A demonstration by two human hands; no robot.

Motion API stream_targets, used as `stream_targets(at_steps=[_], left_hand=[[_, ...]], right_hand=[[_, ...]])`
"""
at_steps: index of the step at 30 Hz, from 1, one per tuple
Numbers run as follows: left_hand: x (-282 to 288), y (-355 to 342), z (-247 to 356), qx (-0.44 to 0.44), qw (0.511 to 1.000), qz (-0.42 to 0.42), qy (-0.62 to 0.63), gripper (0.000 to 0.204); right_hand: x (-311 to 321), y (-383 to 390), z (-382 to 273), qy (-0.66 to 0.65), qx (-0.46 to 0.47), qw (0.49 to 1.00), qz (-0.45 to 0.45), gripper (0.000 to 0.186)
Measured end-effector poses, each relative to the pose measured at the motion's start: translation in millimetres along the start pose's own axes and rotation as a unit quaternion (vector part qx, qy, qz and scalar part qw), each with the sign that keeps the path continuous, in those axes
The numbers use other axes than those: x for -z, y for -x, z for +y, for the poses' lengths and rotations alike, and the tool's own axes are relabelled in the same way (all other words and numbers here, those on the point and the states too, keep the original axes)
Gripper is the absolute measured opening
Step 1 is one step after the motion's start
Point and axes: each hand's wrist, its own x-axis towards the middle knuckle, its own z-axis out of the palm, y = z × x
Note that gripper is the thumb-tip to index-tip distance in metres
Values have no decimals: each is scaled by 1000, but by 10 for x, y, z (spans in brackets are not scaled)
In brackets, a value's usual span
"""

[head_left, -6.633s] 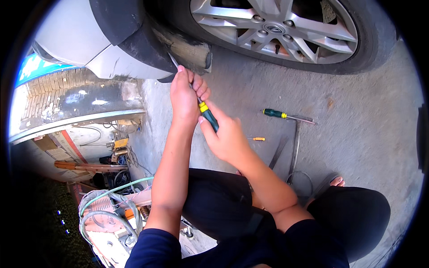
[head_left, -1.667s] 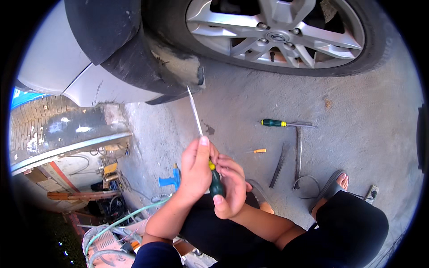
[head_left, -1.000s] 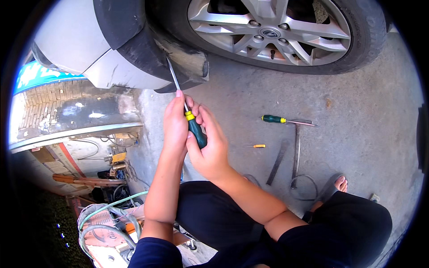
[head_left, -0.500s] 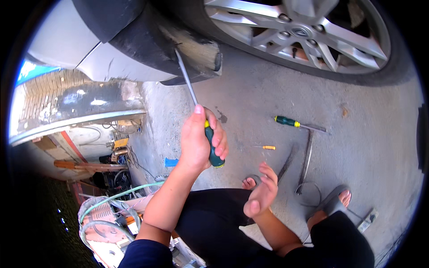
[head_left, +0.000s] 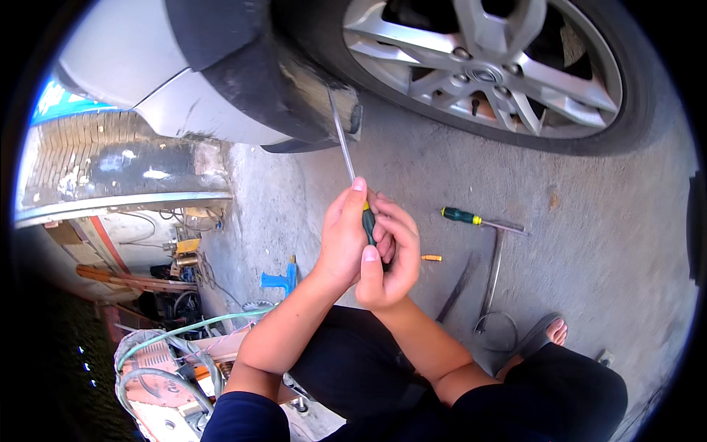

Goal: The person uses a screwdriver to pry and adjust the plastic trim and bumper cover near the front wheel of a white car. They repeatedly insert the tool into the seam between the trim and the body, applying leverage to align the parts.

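My left hand is closed around the green handle of a long screwdriver, thumb stretched along it toward the shaft. Against the lower part of that handle, my right hand curls its fingers, touching my left hand. Both palms hide most of the handle. The steel shaft points up and away from me, its tip meeting the scuffed tan patch at the lower corner of the car's dark bumper trim. Just right of that corner stands the car wheel with its silver spokes.
On the concrete floor at right lie another green-handled screwdriver, a thin metal bar, a dark flat bar and a small yellow-handled tool. A blue air gun lies left of my forearms. A hose-draped machine stands lower left.
My right hand has come up from the lower right and closed on the handle beside my left hand. The screwdriver tip sits further right, from the dark trim onto the tan patch.
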Motion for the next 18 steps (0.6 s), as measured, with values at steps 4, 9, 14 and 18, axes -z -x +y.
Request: stream_targets(at_steps=[4, 9, 14, 18], left_hand=[[-44, 31, -31, 7, 999, 32, 31, 40], [-29, 54, -81, -1, 995, 23, 98, 36], [-48, -183, -126, -30, 982, -51, 179, 21], [-71, -480, -29, -83, 990, 12, 116, 21]], right_hand=[[60, -29, -41, 18, -40, 999, 0, 38], [135, -162, -278, 42, -110, 993, -25, 34], [390, -408, -197, 155, -174, 969, -78, 33], [596, -604, -210, 254, -151, 946, -136, 30]])
